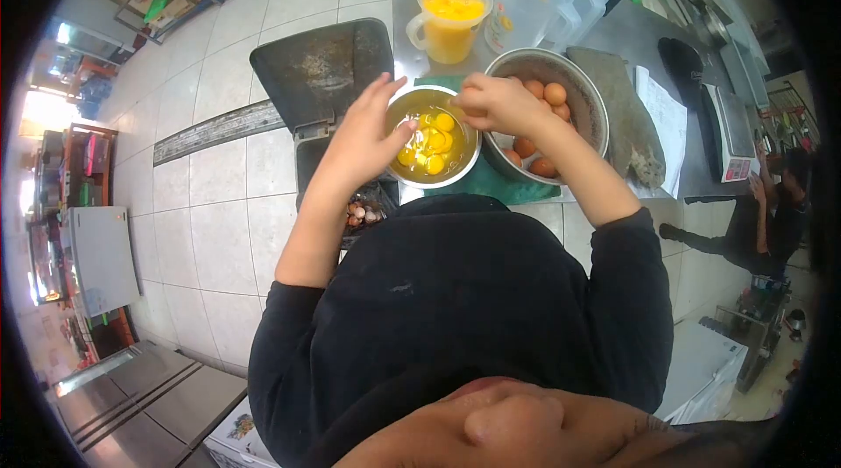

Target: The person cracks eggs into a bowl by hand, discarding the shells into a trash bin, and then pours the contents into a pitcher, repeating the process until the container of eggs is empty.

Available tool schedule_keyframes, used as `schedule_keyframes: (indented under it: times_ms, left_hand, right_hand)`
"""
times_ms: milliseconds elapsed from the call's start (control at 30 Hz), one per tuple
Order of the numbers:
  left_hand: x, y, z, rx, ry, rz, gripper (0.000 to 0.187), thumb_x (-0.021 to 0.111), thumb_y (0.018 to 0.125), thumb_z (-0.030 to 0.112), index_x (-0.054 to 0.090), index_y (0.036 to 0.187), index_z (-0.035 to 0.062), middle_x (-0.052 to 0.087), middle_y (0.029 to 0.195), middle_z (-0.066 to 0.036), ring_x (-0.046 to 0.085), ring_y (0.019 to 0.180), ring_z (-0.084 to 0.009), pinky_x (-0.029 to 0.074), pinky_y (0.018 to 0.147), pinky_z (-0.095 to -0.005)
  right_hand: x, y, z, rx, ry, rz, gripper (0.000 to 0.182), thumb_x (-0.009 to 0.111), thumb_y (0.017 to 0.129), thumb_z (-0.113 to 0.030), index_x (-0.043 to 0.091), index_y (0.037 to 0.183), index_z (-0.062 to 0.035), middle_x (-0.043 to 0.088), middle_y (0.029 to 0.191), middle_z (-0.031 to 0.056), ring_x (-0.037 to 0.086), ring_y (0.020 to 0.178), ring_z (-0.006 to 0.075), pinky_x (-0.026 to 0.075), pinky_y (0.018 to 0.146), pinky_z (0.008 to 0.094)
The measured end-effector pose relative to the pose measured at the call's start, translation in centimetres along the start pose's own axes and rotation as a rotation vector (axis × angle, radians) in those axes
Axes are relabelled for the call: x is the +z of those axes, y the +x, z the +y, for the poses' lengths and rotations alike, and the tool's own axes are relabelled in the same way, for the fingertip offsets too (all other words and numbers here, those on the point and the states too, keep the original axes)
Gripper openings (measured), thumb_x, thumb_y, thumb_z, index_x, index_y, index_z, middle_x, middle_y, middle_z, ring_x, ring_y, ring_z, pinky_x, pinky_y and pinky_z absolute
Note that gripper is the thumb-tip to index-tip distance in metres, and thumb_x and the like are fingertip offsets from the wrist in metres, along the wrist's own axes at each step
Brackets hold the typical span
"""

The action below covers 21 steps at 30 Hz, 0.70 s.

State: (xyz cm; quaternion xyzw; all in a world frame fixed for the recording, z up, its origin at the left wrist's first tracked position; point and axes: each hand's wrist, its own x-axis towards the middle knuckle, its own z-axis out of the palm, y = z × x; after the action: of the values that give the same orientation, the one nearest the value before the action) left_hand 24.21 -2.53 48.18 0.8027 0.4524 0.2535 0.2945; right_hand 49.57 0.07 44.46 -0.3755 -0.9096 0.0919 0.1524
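A metal bowl (432,185) holds several cracked eggs (431,145), their yellow yolks loose in clear whites. My left hand (368,137) is over the bowl's left rim with fingers spread and nothing in it. At the right rim, my right hand (501,104) has its fingers curled together; whatever they may hold is hidden. Under my right wrist stands a large metal pot (598,109) with several whole brown eggs (554,94) inside. Broken eggshells (363,212) lie in the dark bin (320,152) below my left forearm.
A pitcher of beaten egg (451,25) stands behind the bowl, beside clear plastic pitchers (523,8). A green cloth (499,180) lies under the bowl and pot. To the right are a grey slab (613,109), paper (657,117) and a scale (731,131). Another person (766,223) is at far right.
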Motion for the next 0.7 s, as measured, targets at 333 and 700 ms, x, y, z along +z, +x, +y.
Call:
schedule_keyframes:
  times_ms: [333,700]
  left_hand:
    - [4.5,2.6,-1.5,0.150,-0.076,-0.067,0.038,0.058,0.080,0.021,0.048,0.110,0.0004,0.060,0.085,-0.018,0.060,0.081,-0.0319,0.047,0.075,-0.0344]
    - [7.1,2.6,-5.1,-0.272,-0.182,-0.199,0.034,0.038,0.081,0.016,0.046,0.108,-0.0048,0.059,0.092,-0.026,0.060,0.089,-0.0341,0.045,0.078,-0.0384]
  right_hand:
    - [-0.1,3.1,-3.1,0.669,1.497,-0.256,0.039,0.054,0.087,-0.038,0.047,0.110,-0.0064,0.057,0.082,0.0067,0.057,0.052,0.0100,0.042,0.038,0.0167]
    - [3.4,2.9,-4.1,0.227,0.501,0.198,0.031,0.068,0.065,-0.015,0.056,0.091,-0.0033,0.060,0.088,0.0166,0.059,0.085,0.0318,0.047,0.076,0.0357]
